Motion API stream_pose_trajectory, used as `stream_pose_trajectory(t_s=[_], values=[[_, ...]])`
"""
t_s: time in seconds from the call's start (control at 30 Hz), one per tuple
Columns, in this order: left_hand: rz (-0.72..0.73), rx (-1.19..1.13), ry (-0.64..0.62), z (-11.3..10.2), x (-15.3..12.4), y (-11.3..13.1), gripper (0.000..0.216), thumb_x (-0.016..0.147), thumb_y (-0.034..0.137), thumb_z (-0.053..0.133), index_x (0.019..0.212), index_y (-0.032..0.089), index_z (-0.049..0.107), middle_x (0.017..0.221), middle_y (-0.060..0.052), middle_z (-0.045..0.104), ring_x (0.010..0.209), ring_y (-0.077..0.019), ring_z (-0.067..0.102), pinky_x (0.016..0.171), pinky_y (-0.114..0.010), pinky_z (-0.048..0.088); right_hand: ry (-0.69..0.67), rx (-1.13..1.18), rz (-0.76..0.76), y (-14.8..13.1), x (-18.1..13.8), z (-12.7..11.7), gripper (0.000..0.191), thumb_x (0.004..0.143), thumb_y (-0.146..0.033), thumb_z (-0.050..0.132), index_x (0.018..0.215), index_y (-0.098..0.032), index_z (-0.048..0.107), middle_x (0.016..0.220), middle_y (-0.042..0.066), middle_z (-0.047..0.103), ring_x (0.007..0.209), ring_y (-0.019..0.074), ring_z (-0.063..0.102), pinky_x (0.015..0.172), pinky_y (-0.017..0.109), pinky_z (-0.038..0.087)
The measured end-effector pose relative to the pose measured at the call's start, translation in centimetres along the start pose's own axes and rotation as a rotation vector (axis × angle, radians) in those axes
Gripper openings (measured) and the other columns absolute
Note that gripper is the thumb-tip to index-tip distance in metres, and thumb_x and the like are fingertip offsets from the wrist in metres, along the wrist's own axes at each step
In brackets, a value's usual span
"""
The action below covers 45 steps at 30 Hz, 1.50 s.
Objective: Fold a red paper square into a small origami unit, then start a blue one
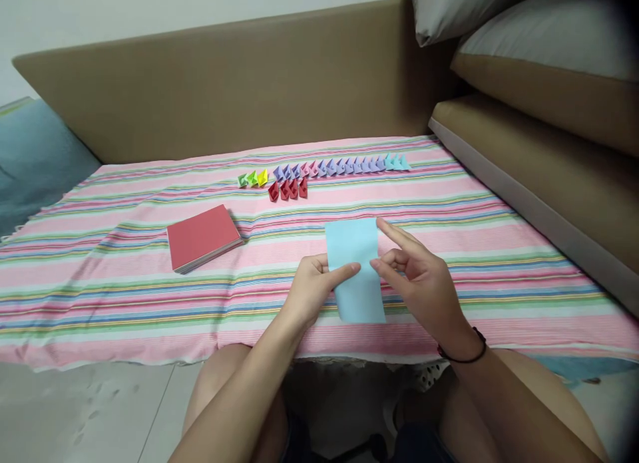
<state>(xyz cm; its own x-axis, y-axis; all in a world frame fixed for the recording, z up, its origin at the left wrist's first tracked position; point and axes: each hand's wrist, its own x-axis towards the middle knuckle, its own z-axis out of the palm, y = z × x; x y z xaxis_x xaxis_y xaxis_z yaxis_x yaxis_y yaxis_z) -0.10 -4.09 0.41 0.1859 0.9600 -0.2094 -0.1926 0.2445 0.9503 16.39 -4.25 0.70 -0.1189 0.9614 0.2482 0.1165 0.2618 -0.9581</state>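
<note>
A light blue sheet of paper is held upright-lengthwise above the striped cloth, its surface plain. My left hand grips its left side, thumb flat on the front and the other fingers partly hidden behind. At the right edge, my right hand has its thumb and curled fingers closed on the paper, while the index finger reaches up to the top right corner. Beyond the paper stand folded paper pieces: a long row of purple ones, with light blue, yellow, green and dark red ones.
A stack of red-topped paper lies to the left on the pink striped cloth. Behind it rises a brown backrest. Brown and grey cushions are piled on the right. A blue cushion sits at far left.
</note>
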Motion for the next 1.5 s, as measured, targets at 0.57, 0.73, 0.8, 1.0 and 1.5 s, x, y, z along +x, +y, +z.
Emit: stream_pose_trajectory(t_s=[0.57, 0.73, 0.8, 1.0, 1.5], values=[[0.236, -0.402, 0.290, 0.6, 0.3, 0.3, 0.018, 0.066, 0.021, 0.076, 0.079, 0.012, 0.068, 0.078, -0.003, 0.069, 0.071, -0.0114, 0.062, 0.064, -0.021, 0.051, 0.055, 0.266, 0.254, -0.1, -0.4, 1.3, 0.012, 0.077, -0.031, 0.066, 0.081, -0.021, 0.062, 0.073, -0.001, 0.061, 0.068, 0.0132, 0.058, 0.062, 0.024, 0.047], [0.268, -0.405, 0.285, 1.5, -0.2, 0.1, 0.036, 0.068, 0.016, 0.075, 0.102, 0.017, 0.065, 0.095, -0.004, 0.070, 0.092, -0.0175, 0.064, 0.083, -0.029, 0.052, 0.202, 0.331, 0.164, 0.0, -0.2, 1.0, 0.012, 0.078, -0.032, 0.065, 0.084, -0.022, 0.062, 0.068, -0.002, 0.058, 0.065, 0.0121, 0.054, 0.059, 0.024, 0.045], [0.292, -0.399, 0.308, 1.8, -0.3, 0.0, 0.042, 0.068, 0.018, 0.074, 0.108, 0.019, 0.063, 0.099, -0.004, 0.070, 0.096, -0.0186, 0.064, 0.086, -0.031, 0.051, 0.217, 0.314, 0.143, -0.2, -0.3, 1.1, 0.013, 0.079, -0.033, 0.065, 0.074, -0.021, 0.060, 0.066, -0.002, 0.057, 0.063, 0.0120, 0.054, 0.057, 0.023, 0.044], [0.292, -0.121, 0.280, -0.5, -0.5, 1.7, 0.035, 0.069, 0.029, 0.074, 0.101, 0.018, 0.065, 0.093, -0.005, 0.072, 0.084, -0.0195, 0.067, 0.073, -0.029, 0.053, 0.301, 0.062, 0.071, -0.9, -0.2, -0.2, 0.013, 0.078, -0.032, 0.066, 0.073, -0.020, 0.064, 0.066, -0.001, 0.061, 0.063, 0.0137, 0.056, 0.056, 0.024, 0.045], [0.692, 0.891, 0.198, 0.5, -3.0, 2.6, 0.019, 0.077, 0.014, 0.066, 0.092, 0.024, 0.071, 0.088, 0.002, 0.074, 0.078, -0.0135, 0.068, 0.068, -0.021, 0.053, -0.070, -0.077, 0.102, -2.0, -0.3, -1.0, 0.010, 0.085, -0.031, 0.057, 0.083, -0.023, 0.063, 0.076, -0.002, 0.064, 0.069, 0.0122, 0.056, 0.060, 0.022, 0.044]])
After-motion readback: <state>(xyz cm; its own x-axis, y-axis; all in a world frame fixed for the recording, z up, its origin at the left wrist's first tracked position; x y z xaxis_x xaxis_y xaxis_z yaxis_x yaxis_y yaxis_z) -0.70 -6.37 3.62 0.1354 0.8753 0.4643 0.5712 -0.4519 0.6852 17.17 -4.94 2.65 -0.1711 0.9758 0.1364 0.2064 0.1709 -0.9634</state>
